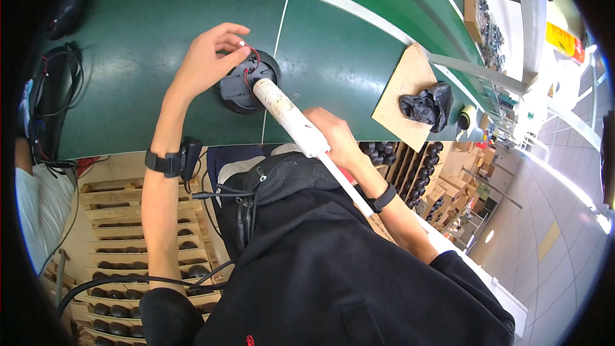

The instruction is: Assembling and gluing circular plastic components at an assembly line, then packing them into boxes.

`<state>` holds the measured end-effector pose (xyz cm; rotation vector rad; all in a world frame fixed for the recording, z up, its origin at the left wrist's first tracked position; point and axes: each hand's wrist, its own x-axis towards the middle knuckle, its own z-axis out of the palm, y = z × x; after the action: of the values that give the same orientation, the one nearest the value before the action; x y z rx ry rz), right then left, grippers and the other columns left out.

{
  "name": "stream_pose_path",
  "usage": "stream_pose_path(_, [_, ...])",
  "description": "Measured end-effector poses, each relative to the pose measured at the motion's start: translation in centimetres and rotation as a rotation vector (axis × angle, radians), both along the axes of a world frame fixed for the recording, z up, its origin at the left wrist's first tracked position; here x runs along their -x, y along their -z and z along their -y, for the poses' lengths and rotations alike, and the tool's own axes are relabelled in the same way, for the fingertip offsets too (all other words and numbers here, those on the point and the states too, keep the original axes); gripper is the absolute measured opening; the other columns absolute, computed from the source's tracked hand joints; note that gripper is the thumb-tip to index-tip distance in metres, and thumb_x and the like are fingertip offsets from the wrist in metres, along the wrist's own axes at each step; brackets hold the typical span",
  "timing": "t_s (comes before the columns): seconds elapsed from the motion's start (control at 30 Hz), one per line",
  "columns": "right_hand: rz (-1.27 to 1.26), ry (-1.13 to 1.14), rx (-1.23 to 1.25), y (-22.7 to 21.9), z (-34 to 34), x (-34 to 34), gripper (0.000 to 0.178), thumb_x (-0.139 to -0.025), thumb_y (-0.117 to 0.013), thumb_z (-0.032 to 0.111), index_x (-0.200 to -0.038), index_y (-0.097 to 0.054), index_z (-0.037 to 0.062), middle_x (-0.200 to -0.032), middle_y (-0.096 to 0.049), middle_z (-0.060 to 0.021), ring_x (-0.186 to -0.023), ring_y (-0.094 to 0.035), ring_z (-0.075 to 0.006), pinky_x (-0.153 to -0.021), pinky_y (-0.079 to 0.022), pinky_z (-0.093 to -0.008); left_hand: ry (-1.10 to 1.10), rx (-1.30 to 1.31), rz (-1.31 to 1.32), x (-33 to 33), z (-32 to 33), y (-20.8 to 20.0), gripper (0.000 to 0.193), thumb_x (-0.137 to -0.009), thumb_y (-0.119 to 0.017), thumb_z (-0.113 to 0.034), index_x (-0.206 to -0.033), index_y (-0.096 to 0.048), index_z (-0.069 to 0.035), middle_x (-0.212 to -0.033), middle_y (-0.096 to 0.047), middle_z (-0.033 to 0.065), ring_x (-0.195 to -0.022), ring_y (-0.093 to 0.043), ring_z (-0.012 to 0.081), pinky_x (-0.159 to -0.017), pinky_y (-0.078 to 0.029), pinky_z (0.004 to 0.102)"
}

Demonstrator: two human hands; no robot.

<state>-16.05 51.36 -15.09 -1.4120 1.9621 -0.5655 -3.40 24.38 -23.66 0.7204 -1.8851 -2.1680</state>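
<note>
On the green worktop lies a round black plastic housing [232, 95] with ribs inside and a thin red wire [258, 57] rising from it. My left hand [214, 56] is over its far left side, thumb and forefinger pinching the wire's end, where a small white bit shows. My right hand [330, 129] grips a white caulking gun [300, 129] from its right side; the fingers around the handle are mostly hidden. The gun's tube points into the housing, and its nozzle tip is hard to make out. Its long rod reaches back toward my right forearm.
To the right, a crumpled black plastic bag [428, 106] sits on a tan board [400, 99]. A dark part with cables [61, 90] lies at the left end, beside a person in a white shirt [48, 205]. Below the bench edge are wooden racks [122, 230] of round black parts.
</note>
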Motion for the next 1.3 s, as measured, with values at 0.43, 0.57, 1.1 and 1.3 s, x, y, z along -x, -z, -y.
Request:
stream_pose_path(0.43, [0.028,0.032,-0.011,-1.0,-0.6,-0.2,0.045,-0.073,-0.075,0.019,-0.11,-0.062,-0.0018,-0.11,-0.066,-0.0194,-0.106,-0.064,-0.0384,-0.087,-0.053,-0.0436,-0.134,0.346,0.036,-1.1,-2.3,-1.2,0.022,-0.087,-0.073,-0.01,-0.108,-0.071,-0.004,-0.071,-0.05,-0.001,-0.064,-0.045,0.0076,-0.056,-0.038,0.0254])
stream_pose_path(0.57, [0.04,0.013,-0.018,-1.0,-0.6,-0.5,0.045,-0.072,-0.076,0.019,-0.111,-0.062,-0.0013,-0.11,-0.066,-0.019,-0.106,-0.064,-0.0383,-0.088,-0.053,-0.0434,0.003,0.329,0.014,1.7,-0.6,1.0,0.019,-0.084,-0.076,-0.013,-0.1,-0.074,-0.003,-0.071,-0.052,0.0002,-0.061,-0.043,0.009,-0.055,-0.036,0.0275])
stream_pose_path(1.1, [0.117,0.264,-0.147,1.0,-0.1,-1.0,0.03,-0.086,-0.072,0.016,-0.111,-0.065,0.0009,-0.09,-0.069,-0.0163,-0.081,-0.07,-0.0327,-0.073,-0.055,-0.0364,0.074,0.246,0.017,-4.2,-1.7,-0.4,0.009,-0.079,-0.073,-0.005,-0.087,-0.072,-0.002,-0.073,-0.054,0.0005,-0.064,-0.045,0.0087,-0.059,-0.036,0.0256])
stream_pose_path(1.3, [0.142,0.28,-0.086,1.7,0.6,-1.0,0.029,-0.088,-0.071,0.015,-0.112,-0.065,0.0,-0.097,-0.071,-0.0177,-0.088,-0.072,-0.0296,-0.076,-0.055,-0.0361,0.124,0.254,0.059,-4.6,-2.3,-1.1,0.011,-0.078,-0.073,-0.003,-0.089,-0.073,-0.002,-0.072,-0.053,0.0015,-0.064,-0.045,0.0099,-0.058,-0.037,0.0268])
